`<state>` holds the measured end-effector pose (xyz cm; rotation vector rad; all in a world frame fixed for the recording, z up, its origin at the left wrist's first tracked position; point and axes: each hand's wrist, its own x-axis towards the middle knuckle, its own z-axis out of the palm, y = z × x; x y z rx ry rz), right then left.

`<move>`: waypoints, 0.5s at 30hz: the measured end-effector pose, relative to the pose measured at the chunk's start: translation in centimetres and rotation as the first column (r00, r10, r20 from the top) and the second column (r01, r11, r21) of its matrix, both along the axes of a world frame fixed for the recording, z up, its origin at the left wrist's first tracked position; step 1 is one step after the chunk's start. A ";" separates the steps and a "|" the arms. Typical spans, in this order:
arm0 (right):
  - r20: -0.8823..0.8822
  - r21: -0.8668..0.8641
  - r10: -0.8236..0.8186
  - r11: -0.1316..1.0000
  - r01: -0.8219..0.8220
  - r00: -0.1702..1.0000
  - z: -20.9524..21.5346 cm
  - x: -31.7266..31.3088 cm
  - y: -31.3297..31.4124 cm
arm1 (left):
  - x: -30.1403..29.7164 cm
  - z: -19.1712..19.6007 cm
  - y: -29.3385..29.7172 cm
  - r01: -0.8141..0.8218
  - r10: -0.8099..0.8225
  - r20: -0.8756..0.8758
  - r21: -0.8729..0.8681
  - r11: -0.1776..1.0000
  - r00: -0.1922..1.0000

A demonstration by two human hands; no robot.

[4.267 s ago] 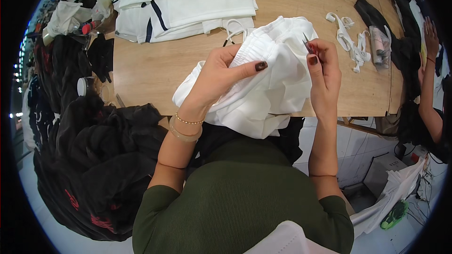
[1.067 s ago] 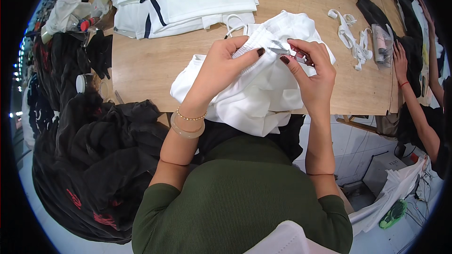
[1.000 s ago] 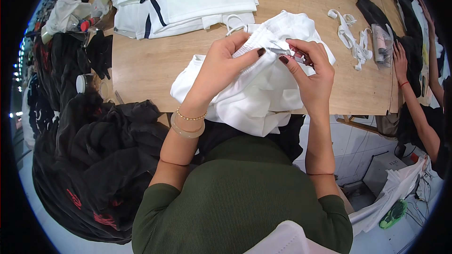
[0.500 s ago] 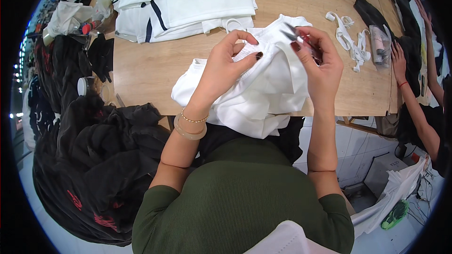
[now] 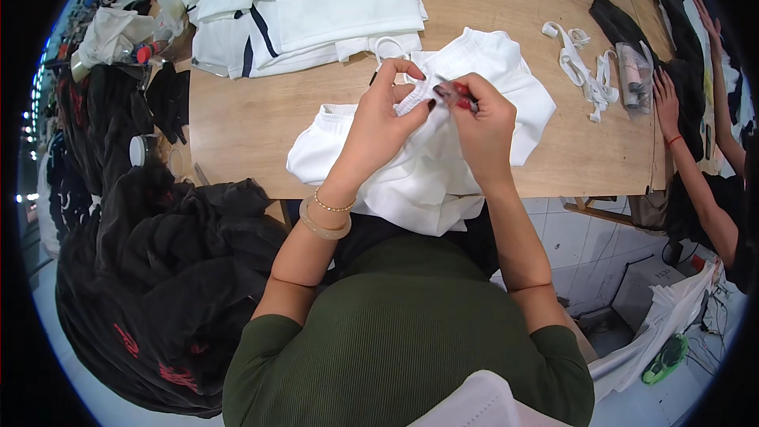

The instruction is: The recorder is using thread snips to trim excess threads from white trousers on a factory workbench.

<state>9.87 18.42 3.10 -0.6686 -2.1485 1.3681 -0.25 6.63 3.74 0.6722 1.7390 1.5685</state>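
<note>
The scene is brightly and evenly lit from overhead, with no hard glare. The wooden worktop [image 5: 261, 119] shows only soft, faint shadows under the white garment [image 5: 443, 182] at its near edge. White cloth is close to blown out, so its folds read weakly, while the heap of black clothing [image 5: 166, 269] off the worktop's left edge sinks into near-featureless dark. Small bright lights dot the far left rim. Fisheye distortion bends the worktop's edges strongly, and a black vignette rings the frame. The centre is sharp; detail softens towards the rim.
</note>
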 end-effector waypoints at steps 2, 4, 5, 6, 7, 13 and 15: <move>-0.053 -0.191 -0.015 0.982 0.005 0.998 0.0 -0.1 0.7 | -0.3 0.0 0.0 0.005 -0.004 0.044 -0.025 1.000 0.999; -0.125 -0.619 -0.065 0.785 -0.027 0.990 1.5 0.2 1.3 | -0.5 0.0 -0.3 0.004 -0.005 0.011 0.011 1.000 1.000; -0.120 -0.620 -0.063 0.784 -0.025 0.991 1.6 1.0 2.2 | -0.5 0.1 -0.4 0.003 -0.003 0.016 0.009 1.000 1.000; -0.177 -0.726 -0.033 0.679 -0.107 0.984 1.5 1.9 3.5 | -0.6 0.1 -0.4 0.020 -0.020 0.000 0.012 1.000 1.000; -0.239 -0.809 -0.014 0.556 -0.191 0.971 1.7 2.3 4.2 | -0.8 0.1 -0.4 0.039 -0.039 -0.018 0.014 0.999 0.999; 0.093 -0.210 0.119 0.973 -0.098 0.989 1.2 1.2 1.3 | -0.4 0.2 -0.3 0.025 -0.040 0.174 0.087 0.996 0.984; -0.117 0.007 0.145 0.989 -0.145 0.982 -0.9 0.8 0.3 | -0.6 -0.2 -0.3 0.036 -0.049 0.150 0.088 0.996 0.987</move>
